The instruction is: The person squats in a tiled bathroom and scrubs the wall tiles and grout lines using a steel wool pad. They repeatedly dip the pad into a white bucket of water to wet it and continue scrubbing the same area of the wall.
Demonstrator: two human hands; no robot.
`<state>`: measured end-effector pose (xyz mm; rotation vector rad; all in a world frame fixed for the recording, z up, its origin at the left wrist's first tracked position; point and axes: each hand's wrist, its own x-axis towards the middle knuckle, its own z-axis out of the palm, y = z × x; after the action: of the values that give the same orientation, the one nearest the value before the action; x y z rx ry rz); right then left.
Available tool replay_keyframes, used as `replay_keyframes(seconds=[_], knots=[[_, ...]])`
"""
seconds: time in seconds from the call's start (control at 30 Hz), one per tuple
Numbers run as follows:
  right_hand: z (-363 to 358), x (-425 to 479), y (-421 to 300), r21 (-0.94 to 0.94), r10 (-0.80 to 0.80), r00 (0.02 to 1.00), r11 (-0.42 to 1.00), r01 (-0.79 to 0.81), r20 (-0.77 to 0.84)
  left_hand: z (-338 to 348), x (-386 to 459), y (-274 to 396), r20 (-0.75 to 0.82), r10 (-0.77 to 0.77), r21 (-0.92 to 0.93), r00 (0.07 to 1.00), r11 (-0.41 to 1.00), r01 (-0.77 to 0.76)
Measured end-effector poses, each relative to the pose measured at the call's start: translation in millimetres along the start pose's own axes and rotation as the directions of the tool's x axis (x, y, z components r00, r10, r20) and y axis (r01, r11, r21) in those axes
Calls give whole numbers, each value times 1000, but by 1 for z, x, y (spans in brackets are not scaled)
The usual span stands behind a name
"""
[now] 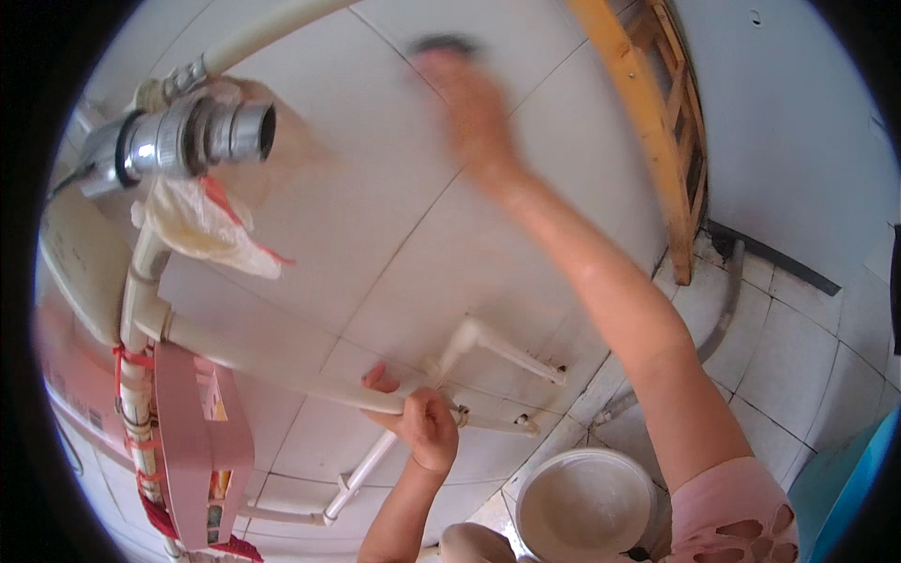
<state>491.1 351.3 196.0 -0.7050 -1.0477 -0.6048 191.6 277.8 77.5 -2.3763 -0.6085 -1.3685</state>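
My right hand [471,116], blurred, reaches up to the white tiled wall [394,211]. Its fingers are closed on a dark pad [445,46] that lies against the tiles; blur hides what kind of pad it is. Lower down, my left hand [428,426] is wrapped around a white plastic pipe [281,373] that slants across in front of the wall. Behind that hand, thinner white pipes [362,475] run along the tiles. Below and to the right of it, a round white basin [584,503] stands on the floor.
At left, a chrome cylindrical fitting [176,141] juts out above a hanging plastic bag [211,225]. A pink plastic basket [204,436] is tied to an upright pipe [134,387]. A wooden frame [647,134] leans at right, beside a pale panel [781,141] and a grey hose [728,302].
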Motion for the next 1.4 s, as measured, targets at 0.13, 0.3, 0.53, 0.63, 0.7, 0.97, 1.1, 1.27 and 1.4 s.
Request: replay_keyframes(seconds=[0.13,0.3,0.53,0.63,0.7,0.97,1.1,1.27,1.4], knots=[[-36,-48,32,-146,180,963,967,-211,-199,13,-4,3,-15,-15,-49,1000,999,14],[5,-112,-64,74,-410,859,910,408,306,3,1,6,45,12,44,999,999,-14],[-90,-90,96,-417,245,917,832,-366,-315,11,6,10,12,56,59,998,997,-56],[-5,-163,3,24,30,992,999,-27,-122,1,2,7,46,45,170,998,984,-53],[-15,-168,-48,156,-236,925,968,196,298,3,0,8,64,3,137,998,990,-12],[-68,-136,56,-168,87,914,972,-166,-396,15,1,9,-40,100,88,994,991,-96],[-20,-215,-39,21,-34,996,999,32,78,8,-4,5,8,126,126,992,984,-126],[-96,-276,-19,8,-82,894,996,87,440,12,-3,5,-72,98,39,993,995,-96],[-194,-368,-59,-203,351,720,936,-287,598,6,-16,-12,42,118,135,992,983,-123]])
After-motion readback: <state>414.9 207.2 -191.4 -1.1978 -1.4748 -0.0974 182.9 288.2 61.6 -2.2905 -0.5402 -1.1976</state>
